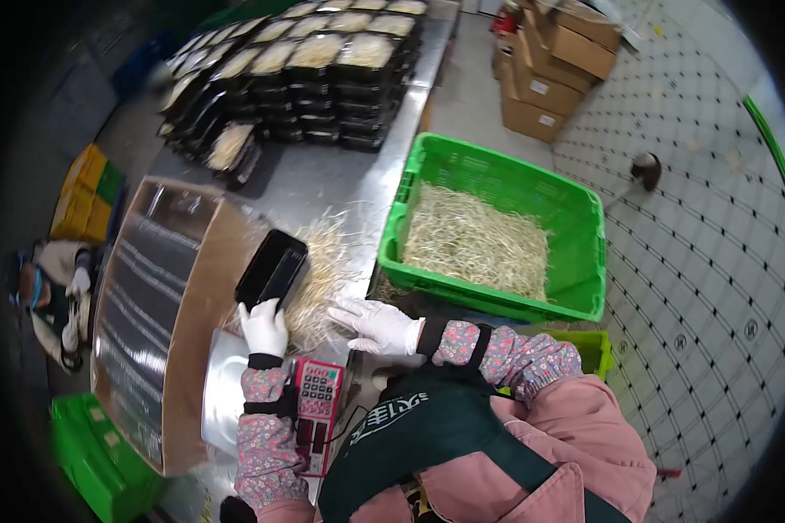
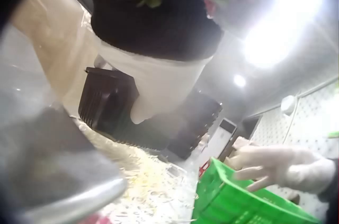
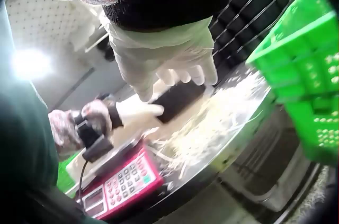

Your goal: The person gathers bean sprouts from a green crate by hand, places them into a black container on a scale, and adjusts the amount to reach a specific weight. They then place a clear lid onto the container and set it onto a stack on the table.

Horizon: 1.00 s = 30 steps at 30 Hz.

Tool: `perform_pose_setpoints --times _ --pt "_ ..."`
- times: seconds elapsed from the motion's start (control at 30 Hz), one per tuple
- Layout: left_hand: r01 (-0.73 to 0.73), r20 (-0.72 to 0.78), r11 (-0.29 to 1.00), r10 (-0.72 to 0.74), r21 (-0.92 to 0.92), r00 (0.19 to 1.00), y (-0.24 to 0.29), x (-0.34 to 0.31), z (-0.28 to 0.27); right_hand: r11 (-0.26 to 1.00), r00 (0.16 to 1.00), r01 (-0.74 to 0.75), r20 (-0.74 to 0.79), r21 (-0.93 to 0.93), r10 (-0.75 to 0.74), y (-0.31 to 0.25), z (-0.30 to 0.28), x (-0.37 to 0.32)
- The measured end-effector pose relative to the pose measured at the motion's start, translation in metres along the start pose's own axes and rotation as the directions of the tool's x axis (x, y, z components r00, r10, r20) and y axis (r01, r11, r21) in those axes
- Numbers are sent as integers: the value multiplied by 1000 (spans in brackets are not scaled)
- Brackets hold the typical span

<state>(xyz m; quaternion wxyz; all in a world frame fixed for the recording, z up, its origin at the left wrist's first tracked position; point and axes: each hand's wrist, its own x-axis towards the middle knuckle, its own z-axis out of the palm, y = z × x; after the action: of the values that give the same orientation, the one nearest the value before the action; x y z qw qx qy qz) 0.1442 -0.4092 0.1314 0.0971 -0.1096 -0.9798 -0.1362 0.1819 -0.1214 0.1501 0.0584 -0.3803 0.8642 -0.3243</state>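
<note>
My gloved left hand (image 1: 264, 329) grips the near end of an empty black tray (image 1: 273, 268), tilted above the metal table beside a pile of pale sprouts (image 1: 318, 279). In the left wrist view the tray (image 2: 106, 102) is partly hidden by the left hand (image 2: 159, 83). The gloved right hand (image 1: 379, 325), fingers extended and holding nothing, is over the near right edge of the sprout pile. In the right wrist view the sprouts (image 3: 204, 128) lie below and beyond the right hand (image 3: 161, 57).
A green crate (image 1: 506, 301) of sprouts stands right of the table. A scale with a red keypad (image 1: 319, 390) and a large carton (image 1: 196, 322) are at the left. Filled black trays (image 1: 314, 65) are stacked at the far end. Another person (image 1: 61, 288) is at far left.
</note>
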Motion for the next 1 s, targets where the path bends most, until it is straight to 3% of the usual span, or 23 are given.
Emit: perform_pose_setpoints --times 0.1,0.13,0.2,0.23,0.3,0.37,0.43,0.57,0.63,0.7,0.77,0.83,0.87,0.93,0.97,1.0 --pt "45 215 996 -62 81 975 -34 9 38 992 968 -112 -219 63 123 40 -68 -65" --pt "65 218 993 -86 103 972 -20 12 30 981 930 -193 -317 4 184 61 -92 -93" --pt "130 214 990 -141 62 967 6 26 7 895 779 -445 -497 -11 381 106 -139 -148" --pt "98 117 994 -104 54 988 31 34 -3 822 695 -566 -570 -58 438 139 -157 -178" --pt "84 -4 956 -89 -282 996 60 50 3 705 471 -688 -634 171 613 198 -186 -229" --pt "-38 -75 938 12 -345 997 114 70 15 443 291 -871 -506 211 812 257 -200 -261" --pt "-79 -35 882 71 -464 997 157 85 44 245 179 -933 -253 263 951 308 -199 -274" --pt "-206 33 870 246 -448 969 242 114 88 12 61 -936 130 353 990 411 -143 -278" --pt "-187 76 885 241 -427 968 258 118 112 -49 -31 -948 63 315 998 418 -120 -257" --pt "-62 148 906 135 -418 980 268 117 131 -168 -124 -923 145 347 982 420 -112 -230" --pt "-36 103 925 81 -378 991 277 119 137 -114 -67 -947 165 300 984 410 -105 -203" --pt "13 124 931 35 -365 992 276 118 139 21 30 -973 39 230 999 409 -81 -186" --pt "15 129 935 33 -355 991 276 118 140 22 34 -972 49 234 998 414 -75 -187" --pt "-2 139 950 48 -312 989 278 119 140 89 123 -886 45 455 991 421 -73 -195" --pt "-7 129 950 50 -312 990 278 120 141 227 210 -833 -92 504 973 416 -73 -202" --pt "5 131 952 37 -306 991 281 122 141 337 324 -778 -121 530 938 414 -82 -203"
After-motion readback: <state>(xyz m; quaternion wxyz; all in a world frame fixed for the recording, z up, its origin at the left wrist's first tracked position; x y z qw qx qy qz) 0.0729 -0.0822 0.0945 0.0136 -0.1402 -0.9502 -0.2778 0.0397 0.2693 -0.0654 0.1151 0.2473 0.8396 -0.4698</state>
